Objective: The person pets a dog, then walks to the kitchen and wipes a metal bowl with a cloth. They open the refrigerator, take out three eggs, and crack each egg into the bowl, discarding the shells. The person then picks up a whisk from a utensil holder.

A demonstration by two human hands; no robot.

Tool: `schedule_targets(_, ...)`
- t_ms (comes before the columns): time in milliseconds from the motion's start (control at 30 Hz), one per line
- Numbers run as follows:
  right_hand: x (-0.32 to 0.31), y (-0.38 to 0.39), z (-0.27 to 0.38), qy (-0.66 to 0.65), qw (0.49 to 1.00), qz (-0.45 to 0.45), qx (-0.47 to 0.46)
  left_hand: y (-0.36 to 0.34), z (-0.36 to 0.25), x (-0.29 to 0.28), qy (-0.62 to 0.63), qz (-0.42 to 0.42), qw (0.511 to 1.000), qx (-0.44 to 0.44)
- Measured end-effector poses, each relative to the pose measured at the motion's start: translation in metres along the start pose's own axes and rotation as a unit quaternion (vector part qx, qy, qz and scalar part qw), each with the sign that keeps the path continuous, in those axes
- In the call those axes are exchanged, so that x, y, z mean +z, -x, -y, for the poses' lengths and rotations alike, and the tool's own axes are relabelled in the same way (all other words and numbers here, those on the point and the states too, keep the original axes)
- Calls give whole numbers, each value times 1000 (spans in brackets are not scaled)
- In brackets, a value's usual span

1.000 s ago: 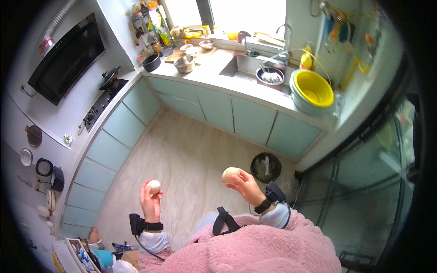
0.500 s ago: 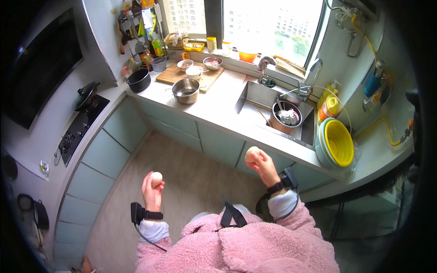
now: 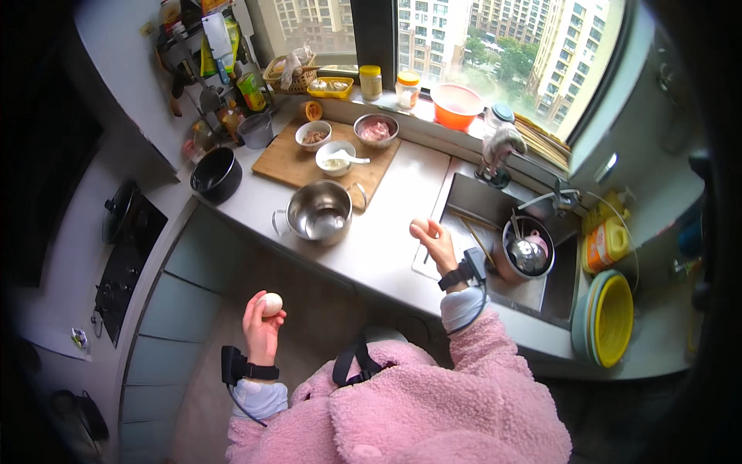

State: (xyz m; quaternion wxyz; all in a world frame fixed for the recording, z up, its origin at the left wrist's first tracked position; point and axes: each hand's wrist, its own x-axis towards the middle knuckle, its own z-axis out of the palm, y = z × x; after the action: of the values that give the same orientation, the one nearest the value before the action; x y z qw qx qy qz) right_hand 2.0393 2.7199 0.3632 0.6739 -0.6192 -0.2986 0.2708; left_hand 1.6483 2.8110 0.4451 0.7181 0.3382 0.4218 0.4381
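We hold one whole egg point(image 3: 270, 303) in our left hand point(image 3: 261, 329) and another egg point(image 3: 420, 227) in our right hand point(image 3: 437, 244), fingers wrapped round each, neither cracked into the steel pot point(image 3: 319, 213) yet.

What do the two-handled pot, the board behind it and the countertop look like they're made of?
Two-handled pot: most likely stainless steel, polished, with bright reflections inside. Cutting board: looks like wood, matte light brown, though bamboo is possible. Countertop: smooth pale grey with a soft sheen, perhaps steel or stone; hard to say.
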Motion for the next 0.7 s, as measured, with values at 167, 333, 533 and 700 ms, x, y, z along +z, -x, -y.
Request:
schedule_targets(167,28,-97,-58,225,974,-34,26,-65,-23,30,-26,-16,999,26)
schedule_targets(333,46,-132,-65,375,922,-18,91,-107,-25,47,-23,-22,999,-1)
schedule_targets(533,72,-156,-55,479,867,-30,137,-159,-33,64,-34,0,999,-34)
schedule_targets(700,83,-171,-72,513,844,-63,140,-191,-38,76,-43,51,996,-63)
